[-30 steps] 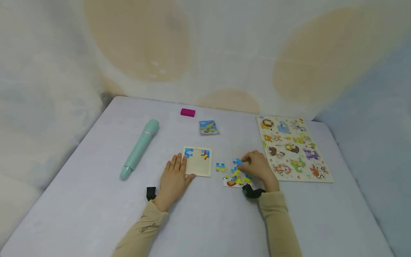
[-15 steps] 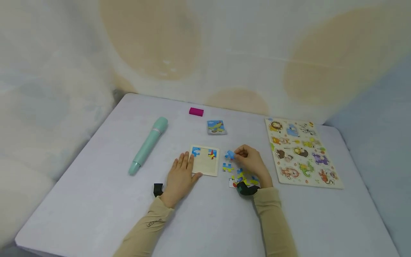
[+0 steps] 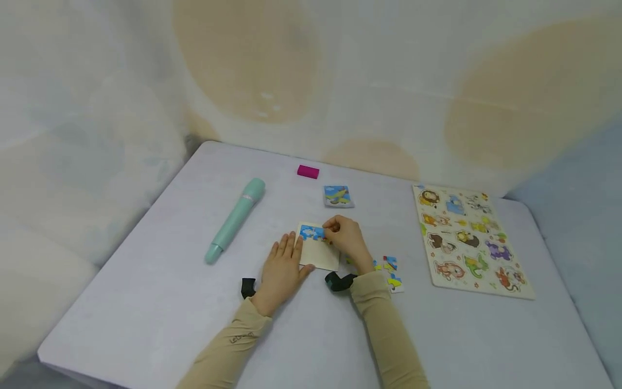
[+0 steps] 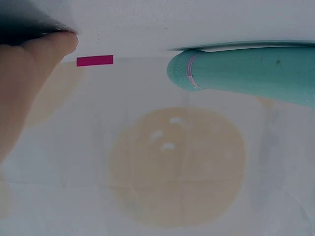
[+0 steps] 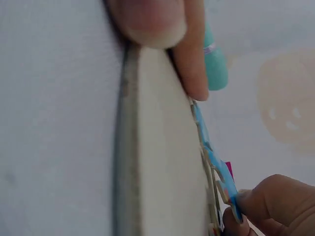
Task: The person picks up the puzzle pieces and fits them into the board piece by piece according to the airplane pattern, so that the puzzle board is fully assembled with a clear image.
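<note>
My left hand point(image 3: 284, 270) lies flat with straight fingers along the left edge of a small square puzzle tray point(image 3: 318, 258). In the right wrist view its thumb presses the near rim of the tray point(image 5: 162, 123). Thumb and finger of my right hand point(image 3: 347, 240) pinch a blue jigsaw piece point(image 5: 227, 179) at the tray's far row, where it stands tilted above the board. Another blue piece point(image 3: 306, 231) sits in the far left corner. The piece in the far right corner is mostly hidden behind my right hand.
Loose jigsaw pieces point(image 3: 391, 263) lie right of the tray, partly behind my right wrist. Farther off are a wrapped airplane puzzle point(image 3: 337, 195) and a magenta block point(image 3: 308, 172). A mint microphone-shaped tube point(image 3: 238, 219) lies left, an animal puzzle board point(image 3: 478, 283) right.
My right hand picked a blue piece from the loose pile and carried it left to the tray's far row. The left hand stays on the tray; the head view has shifted slightly.
</note>
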`<state>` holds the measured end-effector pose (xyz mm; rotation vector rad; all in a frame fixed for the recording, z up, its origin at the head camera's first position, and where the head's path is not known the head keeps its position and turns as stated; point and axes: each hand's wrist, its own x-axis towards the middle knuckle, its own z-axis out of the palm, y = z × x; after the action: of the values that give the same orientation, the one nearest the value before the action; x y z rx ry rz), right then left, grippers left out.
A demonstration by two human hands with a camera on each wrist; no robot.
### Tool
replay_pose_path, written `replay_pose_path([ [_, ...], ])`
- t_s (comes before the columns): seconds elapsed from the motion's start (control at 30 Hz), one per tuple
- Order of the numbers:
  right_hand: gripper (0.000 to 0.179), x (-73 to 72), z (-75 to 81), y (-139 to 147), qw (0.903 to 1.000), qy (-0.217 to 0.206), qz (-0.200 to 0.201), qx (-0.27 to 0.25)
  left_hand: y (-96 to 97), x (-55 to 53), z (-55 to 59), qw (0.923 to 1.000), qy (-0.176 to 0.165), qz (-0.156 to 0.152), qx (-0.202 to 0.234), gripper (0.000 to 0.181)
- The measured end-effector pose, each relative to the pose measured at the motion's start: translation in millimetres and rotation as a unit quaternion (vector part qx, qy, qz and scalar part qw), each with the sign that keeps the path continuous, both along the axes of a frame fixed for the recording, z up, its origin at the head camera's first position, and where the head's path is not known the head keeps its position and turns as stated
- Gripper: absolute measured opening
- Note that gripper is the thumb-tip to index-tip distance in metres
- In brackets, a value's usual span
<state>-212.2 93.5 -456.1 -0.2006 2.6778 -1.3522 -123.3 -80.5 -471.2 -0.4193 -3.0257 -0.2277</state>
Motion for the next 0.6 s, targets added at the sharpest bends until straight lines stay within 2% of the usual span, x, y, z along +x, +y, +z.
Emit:
replay_pose_path([
  [0.13,0.012,-0.3,-1.3,-6.9,0.9992,0.02,-0.026,0.024,1.0,0.3,1.0,1.0,0.004,0.001,0.0,0.075],
  [0.37,0.01,1.6,-2.4,-11.4,0.9955,0.054,-0.043,0.065,2.6,0.6,2.5,0.9997,0.019,-0.005,-0.016,0.075],
  [0.47,0.013,0.6,-4.4,-12.0,0.996,0.05,-0.05,0.054,1.8,-0.2,1.7,0.9996,0.02,-0.001,-0.018,0.075],
  [0.6,0.023,-2.7,-11.3,-4.1,0.999,0.027,-0.027,0.024,1.3,0.0,-1.5,0.9999,0.01,0.002,-0.014,0.075],
])
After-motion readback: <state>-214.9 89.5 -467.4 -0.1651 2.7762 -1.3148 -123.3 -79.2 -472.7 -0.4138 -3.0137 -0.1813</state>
